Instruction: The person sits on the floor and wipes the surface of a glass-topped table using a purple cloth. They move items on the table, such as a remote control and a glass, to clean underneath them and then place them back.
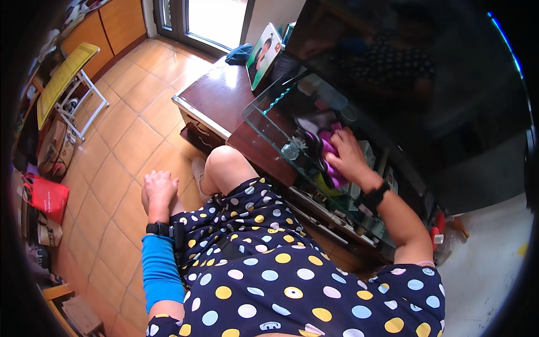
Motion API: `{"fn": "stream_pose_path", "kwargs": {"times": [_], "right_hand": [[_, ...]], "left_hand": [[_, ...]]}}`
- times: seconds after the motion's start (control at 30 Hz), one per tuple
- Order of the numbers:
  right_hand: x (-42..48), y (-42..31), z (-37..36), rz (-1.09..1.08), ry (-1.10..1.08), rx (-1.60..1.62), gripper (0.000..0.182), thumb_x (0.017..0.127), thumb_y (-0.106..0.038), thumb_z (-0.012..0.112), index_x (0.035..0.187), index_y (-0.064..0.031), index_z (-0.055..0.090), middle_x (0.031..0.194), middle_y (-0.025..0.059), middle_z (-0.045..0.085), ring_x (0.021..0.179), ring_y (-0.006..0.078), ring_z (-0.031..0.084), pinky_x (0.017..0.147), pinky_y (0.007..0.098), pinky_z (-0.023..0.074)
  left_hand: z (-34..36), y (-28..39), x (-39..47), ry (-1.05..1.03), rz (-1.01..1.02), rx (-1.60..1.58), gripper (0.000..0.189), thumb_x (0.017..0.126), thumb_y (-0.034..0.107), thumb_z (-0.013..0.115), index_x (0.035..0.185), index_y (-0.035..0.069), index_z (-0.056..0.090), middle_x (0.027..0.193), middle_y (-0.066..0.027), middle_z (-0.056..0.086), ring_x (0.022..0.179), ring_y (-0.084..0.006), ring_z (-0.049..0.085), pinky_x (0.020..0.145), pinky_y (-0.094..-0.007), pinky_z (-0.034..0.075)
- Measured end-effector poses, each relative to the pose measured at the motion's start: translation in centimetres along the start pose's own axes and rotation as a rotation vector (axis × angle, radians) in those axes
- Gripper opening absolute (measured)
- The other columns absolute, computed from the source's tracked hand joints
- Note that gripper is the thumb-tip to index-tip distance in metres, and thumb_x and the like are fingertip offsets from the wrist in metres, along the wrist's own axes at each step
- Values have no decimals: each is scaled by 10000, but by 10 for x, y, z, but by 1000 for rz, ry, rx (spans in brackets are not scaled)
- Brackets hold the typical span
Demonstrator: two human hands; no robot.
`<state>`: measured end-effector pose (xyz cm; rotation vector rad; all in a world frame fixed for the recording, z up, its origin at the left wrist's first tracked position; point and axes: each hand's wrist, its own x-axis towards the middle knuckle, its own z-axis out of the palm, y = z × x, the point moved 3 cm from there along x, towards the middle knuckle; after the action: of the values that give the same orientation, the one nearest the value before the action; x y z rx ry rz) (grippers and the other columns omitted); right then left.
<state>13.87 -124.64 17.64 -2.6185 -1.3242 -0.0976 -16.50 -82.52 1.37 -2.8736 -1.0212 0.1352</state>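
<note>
My right hand [347, 158], with a black band at its wrist, grips a purple and black cloth [330, 162] above a glass shelf [273, 147]. Grey fabric lies against the cloth's far side. A small clear, flower-like ornament [293, 149] sits on the glass just left of the cloth. My left hand [161, 185] rests over my left knee with its fingers bent down and nothing visible in it; their tips are hidden. A black band and a blue sleeve cover part of that forearm.
A large dark screen [379, 84] rises behind the glass shelf. A framed photo [264, 57] and blue cloth [239, 54] stand on the dark cabinet top [210, 90]. Across the tiled floor are a yellow-topped folding table [67, 82] and a red bag [48, 198]. A glass door is at the far end.
</note>
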Motion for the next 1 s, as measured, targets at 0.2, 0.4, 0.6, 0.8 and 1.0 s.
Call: {"fn": "stream_pose_path", "kwargs": {"times": [0.2,0.4,0.6,0.8,1.0], "right_hand": [[-131,-13,-36,158,-75,-36,393,785,-251,661,1104,-30,600,1286,206,545,1114,416,527,966,484,462],[-146,1,-9,234,-37,-36,478,865,-144,628,1311,-37,492,1452,280,445,1347,469,418,1124,511,352],[-34,36,14,121,20,-28,541,907,-117,583,1427,-52,451,1539,259,392,1452,440,341,1167,512,327],[80,65,42,171,103,-63,470,992,-180,494,1461,-152,465,1552,160,424,1410,407,402,1120,523,379],[146,94,50,306,24,-63,406,1004,-251,480,1402,-173,504,1436,170,530,1303,425,508,1039,548,436]], "left_hand": [[5,-7,-5,46,15,-11,321,839,452,729,911,142,771,975,-58,737,1050,-255,639,934,-423,448],[8,-8,1,61,48,55,331,837,453,732,896,130,767,957,-66,737,1017,-265,648,918,-426,464],[9,-6,10,38,60,79,323,835,443,734,885,125,765,930,-74,737,996,-271,653,887,-424,475],[7,-4,12,60,68,95,322,838,443,728,873,123,756,912,-67,737,969,-273,659,855,-429,483],[13,-5,18,22,67,71,327,847,452,716,875,127,749,932,-58,741,986,-262,662,865,-434,480]]}}
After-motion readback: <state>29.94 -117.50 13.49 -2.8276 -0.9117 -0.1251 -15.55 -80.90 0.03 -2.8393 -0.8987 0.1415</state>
